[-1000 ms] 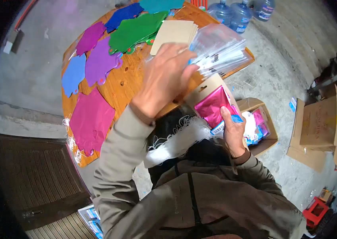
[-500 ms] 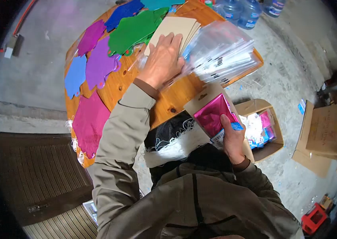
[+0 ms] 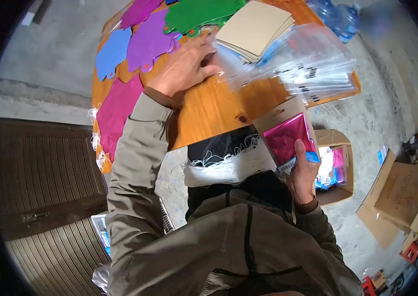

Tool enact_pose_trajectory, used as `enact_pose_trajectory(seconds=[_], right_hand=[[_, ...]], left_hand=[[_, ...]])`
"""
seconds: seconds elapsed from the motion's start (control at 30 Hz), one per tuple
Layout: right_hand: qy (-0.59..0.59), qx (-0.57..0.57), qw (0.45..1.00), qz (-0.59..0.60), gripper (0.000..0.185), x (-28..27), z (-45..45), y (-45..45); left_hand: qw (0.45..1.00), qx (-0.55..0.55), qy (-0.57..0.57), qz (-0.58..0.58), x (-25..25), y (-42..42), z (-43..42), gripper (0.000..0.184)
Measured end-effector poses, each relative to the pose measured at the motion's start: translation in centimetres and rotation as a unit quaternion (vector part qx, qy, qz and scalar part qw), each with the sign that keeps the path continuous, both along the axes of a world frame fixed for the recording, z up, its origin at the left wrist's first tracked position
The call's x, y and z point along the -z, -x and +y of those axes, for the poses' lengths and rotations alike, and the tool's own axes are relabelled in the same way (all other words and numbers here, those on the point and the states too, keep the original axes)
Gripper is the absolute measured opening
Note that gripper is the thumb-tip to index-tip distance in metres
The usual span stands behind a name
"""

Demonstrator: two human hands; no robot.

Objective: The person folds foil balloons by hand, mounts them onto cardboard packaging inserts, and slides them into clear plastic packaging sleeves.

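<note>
My left hand (image 3: 185, 66) is over the wooden table (image 3: 209, 116), its thumb apart from its curled fingers, at the left edge of the clear plastic bags (image 3: 317, 61). Whether the fingertips touch the film is hard to make out. Several beige cards (image 3: 253, 29) lie stacked on the bags. In my right hand (image 3: 304, 172) is a beige card (image 3: 292, 106) with a folded shiny pink packet (image 3: 285, 138) and a blue-and-white label, the thumb on top. White strings (image 3: 228, 170) lie across my lap, left of the packet.
Green (image 3: 199, 15), purple (image 3: 149, 39), blue (image 3: 112, 52) and magenta (image 3: 117, 111) flat shapes lie on the table's left part. An open cardboard box (image 3: 347, 190) with packets stands right of my right hand. Water bottles (image 3: 349, 22) and another carton (image 3: 401, 192) are farther off.
My left hand came down onto the beige cards, then moved off them to the left, at the bags' edge. My right hand still holds the pink packet. The view has shifted.
</note>
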State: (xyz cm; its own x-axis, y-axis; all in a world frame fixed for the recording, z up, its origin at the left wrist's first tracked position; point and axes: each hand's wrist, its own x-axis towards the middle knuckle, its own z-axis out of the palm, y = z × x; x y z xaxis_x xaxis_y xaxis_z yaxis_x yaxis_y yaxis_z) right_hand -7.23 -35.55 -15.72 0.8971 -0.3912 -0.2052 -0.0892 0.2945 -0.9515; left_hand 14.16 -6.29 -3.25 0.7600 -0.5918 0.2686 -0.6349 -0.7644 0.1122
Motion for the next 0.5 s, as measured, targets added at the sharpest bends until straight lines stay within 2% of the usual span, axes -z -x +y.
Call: enact_pose_trajectory(seconds=[0.13, 0.23, 0.33, 0.43, 0.5], right_hand=[[0.011, -0.008, 1.0, 0.004, 0.02, -0.1, 0.7, -0.1], [0.007, -0.008, 1.0, 0.007, 0.019, -0.2, 1.3, 0.1], [-0.008, -0.012, 1.0, 0.013, 0.019, 0.0, 1.8, 0.4], [-0.015, -0.005, 1.0, 0.009, 0.018, -0.5, 2.6, 0.4], [-0.015, -0.005, 1.0, -0.001, 0.019, -0.9, 3.0, 0.2]], left_hand=[[0.999, -0.027, -0.008, 0.035, 0.4, -1.2, 0.1, 0.038], [0.999, 0.025, 0.015, -0.017, 1.1, -2.0, 0.2, 0.031], [0.998, -0.003, 0.068, -0.012, 1.6, -2.7, -0.2, 0.026], [0.967, -0.146, 0.179, 0.106, 0.7, -2.5, -1.8, 0.024], [0.961, -0.169, 0.2, 0.091, 2.3, -4.0, -1.5, 0.026]])
